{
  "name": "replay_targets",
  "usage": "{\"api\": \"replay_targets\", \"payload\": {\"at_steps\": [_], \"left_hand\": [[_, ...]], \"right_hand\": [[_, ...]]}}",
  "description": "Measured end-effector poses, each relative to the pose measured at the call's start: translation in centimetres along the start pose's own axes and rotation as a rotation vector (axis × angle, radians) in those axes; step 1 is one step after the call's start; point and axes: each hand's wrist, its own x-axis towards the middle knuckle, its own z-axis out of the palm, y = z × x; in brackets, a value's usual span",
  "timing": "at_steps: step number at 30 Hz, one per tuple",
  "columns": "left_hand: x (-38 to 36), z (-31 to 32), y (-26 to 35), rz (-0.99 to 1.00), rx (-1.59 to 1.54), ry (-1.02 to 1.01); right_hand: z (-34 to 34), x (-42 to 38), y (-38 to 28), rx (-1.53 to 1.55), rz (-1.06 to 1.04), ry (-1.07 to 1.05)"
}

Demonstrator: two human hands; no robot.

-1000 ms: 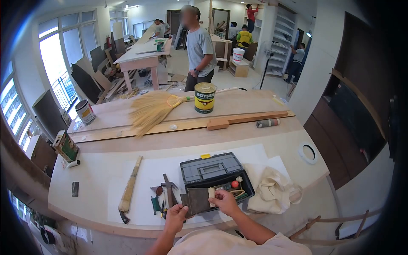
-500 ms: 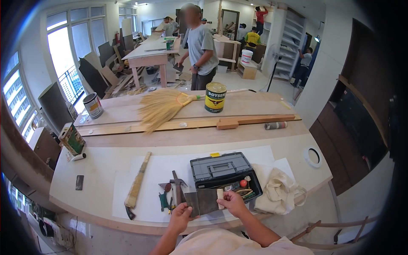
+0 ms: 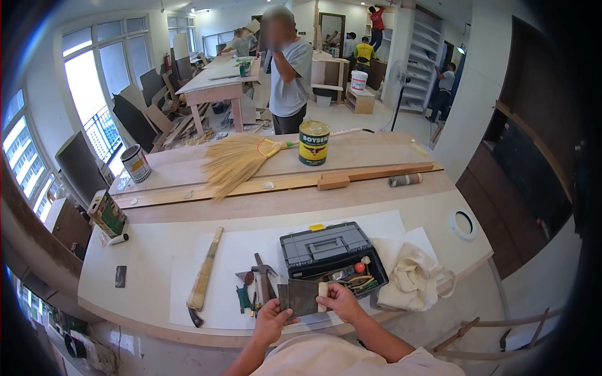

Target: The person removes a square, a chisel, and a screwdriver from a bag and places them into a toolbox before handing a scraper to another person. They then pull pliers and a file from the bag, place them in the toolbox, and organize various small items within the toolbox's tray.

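Note:
My right hand [image 3: 342, 303] pinches the pale strip at the right end of a flat dark scraper [image 3: 303, 297]. My left hand [image 3: 274, 321] is closed on a narrower dark flat plate [image 3: 283, 296] that meets the scraper's left end; its thumb lies near both. Just beyond them an open grey and black toolbox [image 3: 327, 250] holds a red round thing and several small tools. A hammer [image 3: 264, 276] and other hand tools lie left of the box, close to my left hand. Farther left is a saw-like tool in a tan wrap [image 3: 205, 269].
On the table [image 3: 144, 269] lie a cloth bag [image 3: 411, 276], a white ring [image 3: 463, 225], a straw broom [image 3: 235, 160] and wood strips [image 3: 376, 175]. A yellow-green paint can [image 3: 313, 144] stands behind. A person in grey [image 3: 291, 81] stands beyond the table; others work farther back.
The scraper and the narrower plate have come closer together, overlapping more. My left hand has shifted slightly right. The person across the table has raised a hand toward the head.

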Motion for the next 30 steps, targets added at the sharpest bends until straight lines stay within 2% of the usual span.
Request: {"api": "replay_targets", "payload": {"at_steps": [2,8,14,16,23,26,30], "left_hand": [[0.0,0.0,0.1,-0.014,0.001,-0.009],[0.2,0.1,0.3,-0.032,-0.021,-0.030],[0.3,0.5,0.6,0.050,-0.303,-0.186],[0.8,0.6,-0.1,0.067,-0.298,-0.219],[1.4,-0.2,-1.6,0.121,-0.097,-0.026],[1.3,-0.2,-1.3,0.133,-0.074,0.029],[1.3,-0.1,-0.1,0.154,0.022,0.061]], "right_hand": [[0.9,-0.5,-1.4,0.098,-0.010,0.005],[0.0,-0.3,-2.0,-0.051,0.069,-0.085],[2.2,-0.5,-3.1,0.522,0.052,0.029],[1.8,0.0,-1.8,0.529,0.028,-0.019],[2.3,0.2,0.3,0.503,0.036,-0.060],[2.8,-0.3,-1.1,0.420,0.073,-0.076],[2.1,0.0,-1.3,0.224,-0.030,-0.051]]}}
